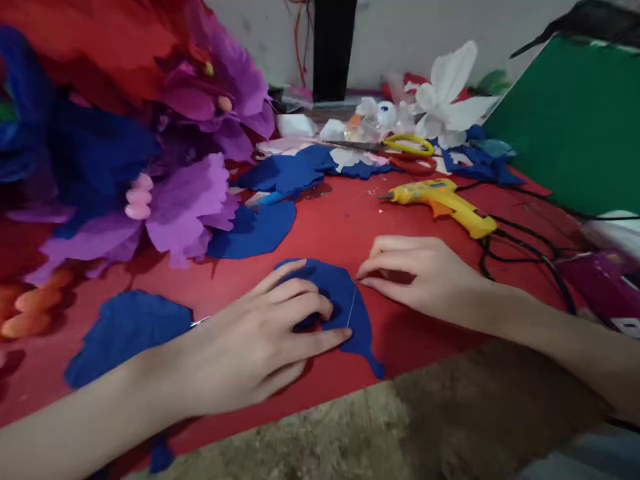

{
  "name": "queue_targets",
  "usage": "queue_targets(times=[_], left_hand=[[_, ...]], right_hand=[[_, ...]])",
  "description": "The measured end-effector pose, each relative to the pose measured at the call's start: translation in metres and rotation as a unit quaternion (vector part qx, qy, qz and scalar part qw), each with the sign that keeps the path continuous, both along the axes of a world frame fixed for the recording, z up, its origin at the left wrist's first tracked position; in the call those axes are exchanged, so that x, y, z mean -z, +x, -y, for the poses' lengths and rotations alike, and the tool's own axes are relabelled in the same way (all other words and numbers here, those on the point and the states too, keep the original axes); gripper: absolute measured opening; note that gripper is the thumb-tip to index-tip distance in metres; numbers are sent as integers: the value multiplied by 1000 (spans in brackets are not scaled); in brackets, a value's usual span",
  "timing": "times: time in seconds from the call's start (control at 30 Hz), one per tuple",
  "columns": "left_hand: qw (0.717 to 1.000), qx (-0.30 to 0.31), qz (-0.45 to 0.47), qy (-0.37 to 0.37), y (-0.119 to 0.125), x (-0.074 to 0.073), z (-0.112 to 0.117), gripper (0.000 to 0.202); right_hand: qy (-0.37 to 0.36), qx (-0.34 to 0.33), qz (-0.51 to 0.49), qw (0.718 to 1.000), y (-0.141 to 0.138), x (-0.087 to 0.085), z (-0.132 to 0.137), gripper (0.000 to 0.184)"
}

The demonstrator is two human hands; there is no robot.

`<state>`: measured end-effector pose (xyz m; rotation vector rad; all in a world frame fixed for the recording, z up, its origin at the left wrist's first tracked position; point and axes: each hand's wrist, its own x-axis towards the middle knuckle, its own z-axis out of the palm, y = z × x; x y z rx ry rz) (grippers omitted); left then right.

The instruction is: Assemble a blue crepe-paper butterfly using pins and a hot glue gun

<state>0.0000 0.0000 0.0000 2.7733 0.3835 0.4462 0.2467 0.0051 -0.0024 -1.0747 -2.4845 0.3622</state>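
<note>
I am working over a flat red surface [330, 220]. Near centre, I am resting the bare left hand [255, 343] palm-down, fingers apart. To its right, I am holding the bare right hand [423, 273], fingertips together. A petal-shaped blue sheet [334, 283] is lying beneath the left fingers. A yellow plastic glue gun [445, 200] is lying beyond the right hand. A thin pale strand [353, 304] is crossing the blue sheet; right fingertips are clamping its far end, a left fingertip touching its near end.

Blue petal [338, 288] — flat, 1 thin strand [352, 305] across
</note>
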Motion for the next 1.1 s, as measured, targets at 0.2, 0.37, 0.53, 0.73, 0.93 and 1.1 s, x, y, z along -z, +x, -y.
queue_targets(times=[0.2, 0.37, 0.53, 0.73, 0.93, 1.1], left_hand=[[999, 7, 36, -14, -2, 10, 3, 33], [999, -3, 27, -17, -1, 8, 3, 35], [999, 2, 37, -5, 0, 6, 2, 36], [999, -23, 43, -12, 2, 7, 3, 26], [999, -39, 25, -1, 3, 8, 2, 27], [997, -57, 44, 16, 2, 10, 4, 29]], right_hand=[[2, -11, 0, 1000, 1, -2, 4, 14], [41, -98, -14, 994, -1, 0, 5, 17], [50, -136, -17, 989, -3, 7, 2, 19], [-29, -171, -6, 985, -4, 4, -3, 16], [-18, -196, 30, 980, -5, 1, -2, 24], [-36, -189, 50, 980, 0, -10, 2, 25]])
